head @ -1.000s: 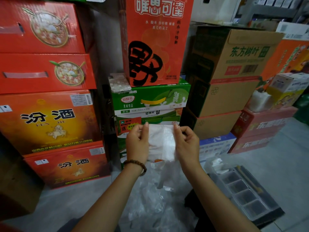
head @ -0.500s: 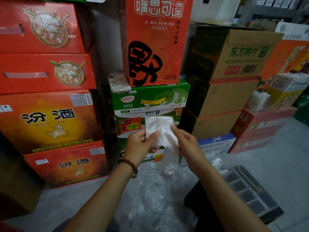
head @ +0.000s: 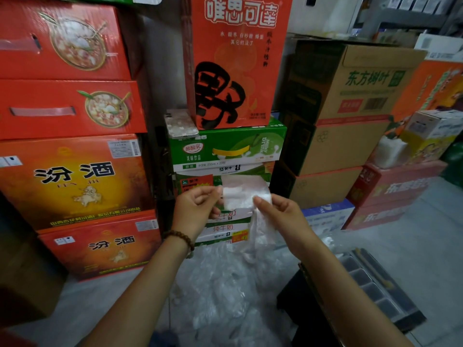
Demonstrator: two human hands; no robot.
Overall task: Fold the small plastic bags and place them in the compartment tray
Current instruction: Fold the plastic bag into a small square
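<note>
Left hand (head: 198,206) and right hand (head: 280,216) pinch the bag (head: 240,194) by its side edges; looks feather-light, floppy, slick, so corners seem the safest hold.

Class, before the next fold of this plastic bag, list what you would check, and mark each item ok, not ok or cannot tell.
1. Left hand pinches the plastic bag: ok.
2. Right hand pinches the opposite edge: ok.
3. Bag folded compact: not ok, a loose tail hangs below the right hand.
4. Compartment tray in view at lower right: ok.
5. Empty compartment available: ok, several look empty.
6. Fold edges aligned: cannot tell, the film is too blurry.
</note>
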